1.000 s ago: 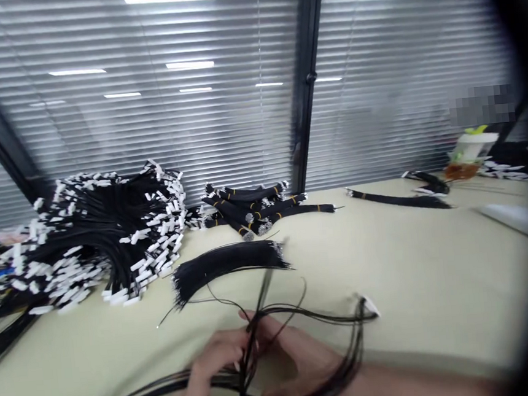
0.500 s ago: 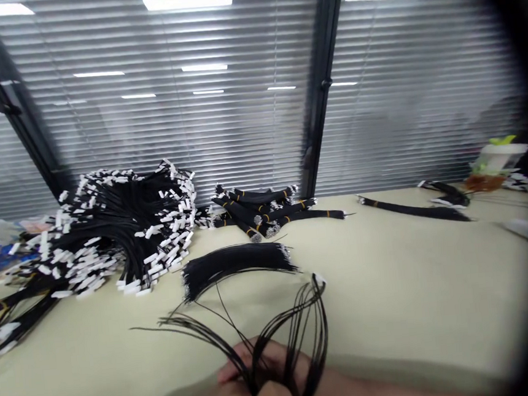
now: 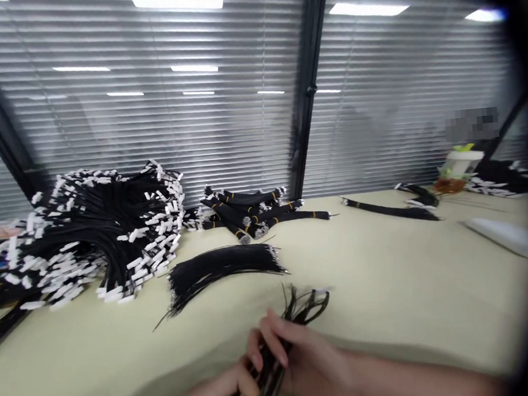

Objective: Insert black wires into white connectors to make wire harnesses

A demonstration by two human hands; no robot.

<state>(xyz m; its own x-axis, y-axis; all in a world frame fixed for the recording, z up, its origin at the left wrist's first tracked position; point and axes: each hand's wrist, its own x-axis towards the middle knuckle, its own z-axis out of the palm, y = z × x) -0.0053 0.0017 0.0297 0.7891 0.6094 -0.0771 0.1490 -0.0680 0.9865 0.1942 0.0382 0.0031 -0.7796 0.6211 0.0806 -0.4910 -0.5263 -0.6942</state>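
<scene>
Close to the table's front edge, both hands are on one bundle of thin black wires. My right hand is wrapped around its middle, fingers curled over the strands. Lower down and to the left, my left hand is closed around the same wires, partly blurred. Above my right hand the wires loop toward a small white connector. The bundle's lower end runs out of the picture. Beyond my hands lies a thick flat stack of loose black wires with bare-looking tips.
On the left is a large heap of black cables with white connectors. Wire bundles with yellow bands lie by the window blinds. Farther right are another wire bundle, a lidded container and a white object.
My hands have come up into fuller view, and my right hand now encloses the wires. The spread, looping strands are gathered closer together. The camera view has turned to the right.
</scene>
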